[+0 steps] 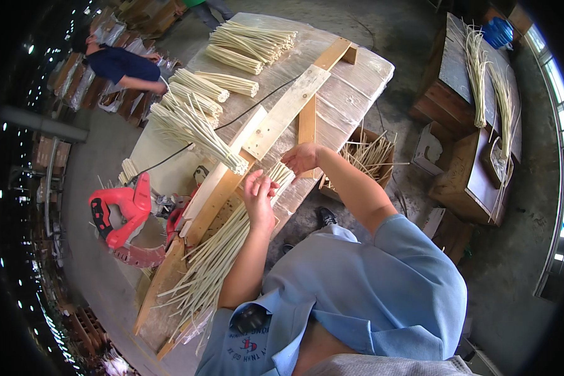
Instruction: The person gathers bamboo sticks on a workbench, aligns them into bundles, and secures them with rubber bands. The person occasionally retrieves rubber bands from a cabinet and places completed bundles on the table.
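A long bundle of thin pale sticks (222, 244), like rattan or cane, lies along the near side of the table beside a wooden rail. Its far end is even, while the near end fans out loosely. My left hand (261, 194) is curled over the bundle close to the far end, fingers bent; part of its grip is hidden. At that far end, my right hand (302, 158) has its fingers stretched out and the palm turned toward the stick tips. Just beyond the rail, another stick bundle (200, 135) lies with its cut end near my left hand.
A red power saw (128, 216) stands left of the rail (288, 113), with a black cable crossing the table (363, 78). More bundles (250, 44) lie at the far end. A box of offcuts (366, 156) sits right of the table. Another person (122, 66) stands at far left.
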`<state>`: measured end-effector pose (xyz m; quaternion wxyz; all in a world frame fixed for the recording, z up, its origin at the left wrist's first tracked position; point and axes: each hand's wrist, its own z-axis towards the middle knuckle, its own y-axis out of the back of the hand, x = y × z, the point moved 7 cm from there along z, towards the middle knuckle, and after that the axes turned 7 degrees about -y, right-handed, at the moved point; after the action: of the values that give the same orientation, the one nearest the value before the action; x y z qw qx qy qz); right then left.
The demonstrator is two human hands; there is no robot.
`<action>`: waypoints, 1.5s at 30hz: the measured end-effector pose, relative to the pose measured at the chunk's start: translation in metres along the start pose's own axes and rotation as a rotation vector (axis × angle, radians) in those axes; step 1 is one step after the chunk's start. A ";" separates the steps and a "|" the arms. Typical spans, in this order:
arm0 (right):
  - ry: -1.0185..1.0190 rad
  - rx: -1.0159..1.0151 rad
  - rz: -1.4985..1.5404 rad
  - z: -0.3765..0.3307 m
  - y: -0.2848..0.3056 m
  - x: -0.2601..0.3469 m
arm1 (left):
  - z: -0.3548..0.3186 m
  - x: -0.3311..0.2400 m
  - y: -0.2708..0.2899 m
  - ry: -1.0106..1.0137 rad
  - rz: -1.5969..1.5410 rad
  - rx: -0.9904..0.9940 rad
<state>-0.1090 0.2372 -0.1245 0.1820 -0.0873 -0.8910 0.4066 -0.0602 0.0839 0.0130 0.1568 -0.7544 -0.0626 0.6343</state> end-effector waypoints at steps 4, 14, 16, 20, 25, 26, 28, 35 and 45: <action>-0.145 0.209 -0.053 0.022 -0.018 -0.011 | -0.004 0.006 0.004 -0.025 0.010 -0.046; -0.088 0.259 -0.247 0.040 -0.009 -0.047 | -0.016 -0.005 -0.012 -0.327 0.704 0.158; -0.016 0.204 -0.295 0.027 -0.012 -0.054 | -0.028 -0.026 -0.025 -0.618 1.290 0.189; 0.109 0.164 -0.079 0.014 0.001 -0.067 | -0.020 -0.020 -0.025 -0.556 1.623 0.282; 0.209 0.152 -0.020 0.007 0.002 -0.087 | -0.005 0.011 -0.005 -0.331 1.770 0.406; 0.227 0.135 -0.017 0.004 0.004 -0.094 | -0.005 0.013 -0.005 -0.325 1.774 0.407; 0.272 -0.043 -0.292 -0.018 0.012 -0.115 | -0.005 0.015 0.001 -0.304 1.784 0.393; 0.801 -0.163 -0.897 -0.105 -0.048 -0.146 | -0.006 0.021 0.005 -0.314 1.772 0.408; 1.446 -0.325 -1.124 -0.124 -0.168 -0.069 | -0.001 0.034 0.019 -0.337 1.724 0.445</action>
<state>0.0020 0.1923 0.0601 0.8489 0.1003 -0.5184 -0.0242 -0.0549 0.0761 -0.0246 -0.2418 -0.3891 0.6260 0.6311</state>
